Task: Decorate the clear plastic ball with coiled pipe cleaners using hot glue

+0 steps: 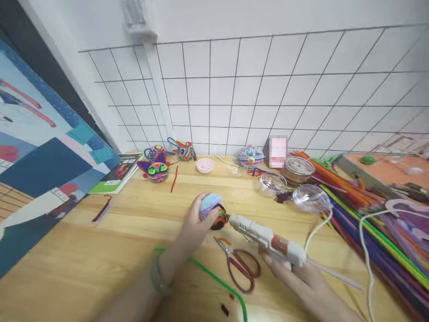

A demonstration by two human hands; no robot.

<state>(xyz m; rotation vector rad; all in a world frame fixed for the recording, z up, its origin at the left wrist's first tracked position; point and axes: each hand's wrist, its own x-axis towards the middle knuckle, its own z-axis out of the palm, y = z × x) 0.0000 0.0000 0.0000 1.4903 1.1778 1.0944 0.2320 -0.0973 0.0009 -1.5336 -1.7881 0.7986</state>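
My left hand (pixel 195 222) is closed around a pipe-cleaner ball (pixel 211 203), pale blue and lilac on top with orange, black and green strands at its right side. In my right hand (pixel 295 273) is a white glue gun (pixel 258 232) with a clear glue stick (pixel 335 273) coming out of its back. Its nozzle points left and meets, or nearly meets, the ball's dark right side. Below them lie red-handled scissors (pixel 241 268), blades toward the ball. A green pipe cleaner (pixel 214 278) runs along the table under my left forearm.
Finished pipe-cleaner figures (pixel 158 171) and a pink bowl (pixel 205 166) stand along the back. Clear plastic half-shells (pixel 273 183) sit right of centre. Bundled pipe cleaners (pixel 365 232) fill the right side, crossed by a white cord (pixel 365 250). A magazine (pixel 117 174) lies at the left.
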